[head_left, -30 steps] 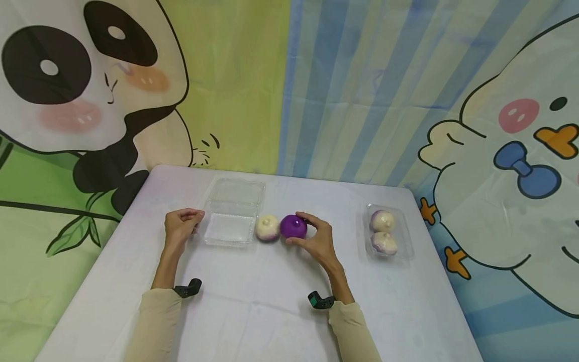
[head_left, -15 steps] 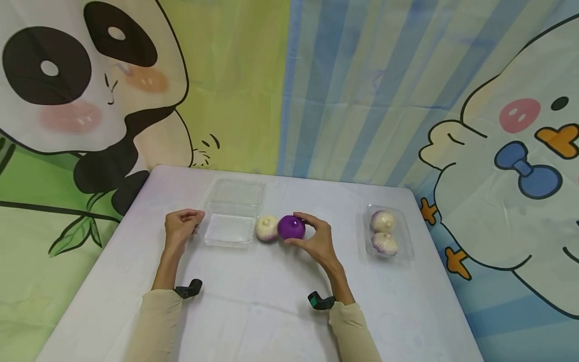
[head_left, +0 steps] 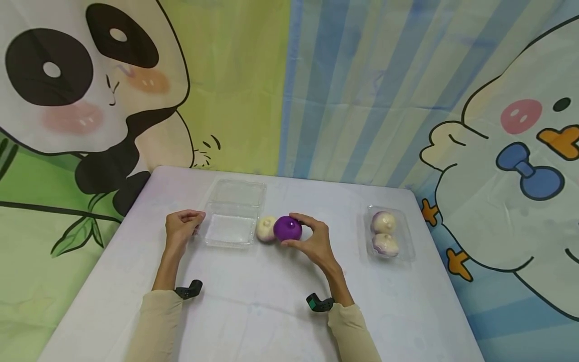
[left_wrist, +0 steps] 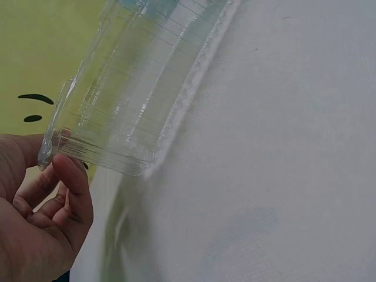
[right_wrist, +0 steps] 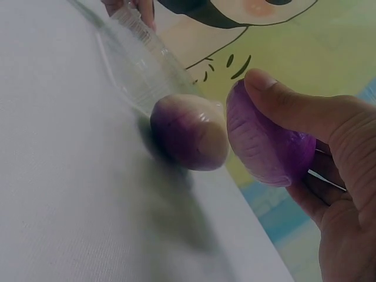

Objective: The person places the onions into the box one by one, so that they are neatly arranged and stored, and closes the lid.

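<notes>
In the head view my left hand pinches the left edge of a clear plastic clamshell box, which lies with its lid laid back. The left wrist view has thumb and fingers at the corner of the box rim. My right hand grips a deep purple turnip between thumb and fingers. In the right wrist view this turnip appears raised off the table. Partly covered by it in the head view, a white-and-purple turnip sits just right of the box.
A second clear box stands on the right of the white table, with two white-and-purple turnips inside. Behind the table's far edge hangs a cartoon-printed cloth.
My right hand has shifted a little left with the purple turnip, which now overlaps the white-and-purple one in the head view. The left hand keeps its place at the box.
</notes>
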{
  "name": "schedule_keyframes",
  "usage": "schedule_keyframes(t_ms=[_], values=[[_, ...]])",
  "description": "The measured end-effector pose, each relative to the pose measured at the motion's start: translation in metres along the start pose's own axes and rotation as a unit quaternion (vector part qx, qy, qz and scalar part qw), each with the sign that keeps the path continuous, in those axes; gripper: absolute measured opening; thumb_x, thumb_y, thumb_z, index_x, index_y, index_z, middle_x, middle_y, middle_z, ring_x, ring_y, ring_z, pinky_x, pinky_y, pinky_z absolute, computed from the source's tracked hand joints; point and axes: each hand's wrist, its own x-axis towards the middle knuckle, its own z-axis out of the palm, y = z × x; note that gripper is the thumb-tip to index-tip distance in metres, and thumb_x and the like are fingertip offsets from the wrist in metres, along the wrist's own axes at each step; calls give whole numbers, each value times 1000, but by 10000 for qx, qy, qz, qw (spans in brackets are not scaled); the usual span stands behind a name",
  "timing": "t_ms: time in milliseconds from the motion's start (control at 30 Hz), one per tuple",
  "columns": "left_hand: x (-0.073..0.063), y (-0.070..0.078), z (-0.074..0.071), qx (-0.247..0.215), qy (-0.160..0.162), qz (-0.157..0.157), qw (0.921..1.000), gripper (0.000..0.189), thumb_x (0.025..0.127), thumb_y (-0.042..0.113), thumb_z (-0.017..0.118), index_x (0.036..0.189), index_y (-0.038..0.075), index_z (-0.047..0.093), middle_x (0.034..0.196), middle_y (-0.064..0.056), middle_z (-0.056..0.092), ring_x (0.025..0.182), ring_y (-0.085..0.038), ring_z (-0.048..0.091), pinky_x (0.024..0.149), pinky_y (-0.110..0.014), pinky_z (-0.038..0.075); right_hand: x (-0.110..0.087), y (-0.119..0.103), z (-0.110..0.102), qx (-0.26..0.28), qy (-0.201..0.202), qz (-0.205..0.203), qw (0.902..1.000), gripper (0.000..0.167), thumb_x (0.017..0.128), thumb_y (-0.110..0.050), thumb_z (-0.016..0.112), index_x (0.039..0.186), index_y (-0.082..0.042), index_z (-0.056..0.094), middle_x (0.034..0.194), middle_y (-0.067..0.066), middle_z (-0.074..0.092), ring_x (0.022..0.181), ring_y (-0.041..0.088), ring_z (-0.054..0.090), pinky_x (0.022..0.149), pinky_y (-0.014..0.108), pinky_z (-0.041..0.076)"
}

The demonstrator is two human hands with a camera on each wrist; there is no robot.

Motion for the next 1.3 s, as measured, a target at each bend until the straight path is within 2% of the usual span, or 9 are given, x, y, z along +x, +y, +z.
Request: schedule_keyframes(t_ms=[167,367,567,867,1100,1300], values=[[0,0,0,44,19,-28,10000,26,101,13,79,115,-9,76,76,2,76,61,-4,60,53,-16,53,2,-2,2,-32,-31,-110,9999,76,68,-18,107,137,-7,75,135,7,79,124,26,74,120,58,50],[1,-1,1,1,4,-4,10000,28,101,14,79,116,-9,76,76,1,77,61,-3,60,53,-17,53,4,-6,4,-2,-87,-192,9998,77,67,-18,107,137,-10,76,134,6,79,124,27,74,119,57,51],[1,-2,-1,41,-43,1,10000,30,101,15,80,117,-10,75,76,2,76,61,-4,61,53,-18,55,3,-7,5,-2,-136,-164,9998,76,68,-18,107,136,-9,76,133,4,80,123,23,74,119,54,52],[0,-1,-1,79,9,5,10000,29,101,15,80,116,-9,76,75,3,76,60,-3,59,52,-17,53,6,-11,4,49,-126,-153,9998,75,67,-16,107,136,-9,76,134,6,79,127,26,73,121,57,50],[0,-1,-2,16,23,27,10000,28,100,14,81,115,-10,76,74,3,76,58,-2,58,51,-18,51,11,-14,9,123,-197,-74,9997,75,68,-18,107,136,-11,76,134,3,79,128,22,72,124,51,48],[0,-2,-2,-14,0,24,10000,30,100,15,81,116,-10,75,75,2,76,59,-3,59,51,-18,51,14,-16,11,147,-142,-134,9997,73,68,-17,107,135,-14,78,134,4,79,126,23,73,121,54,50]])
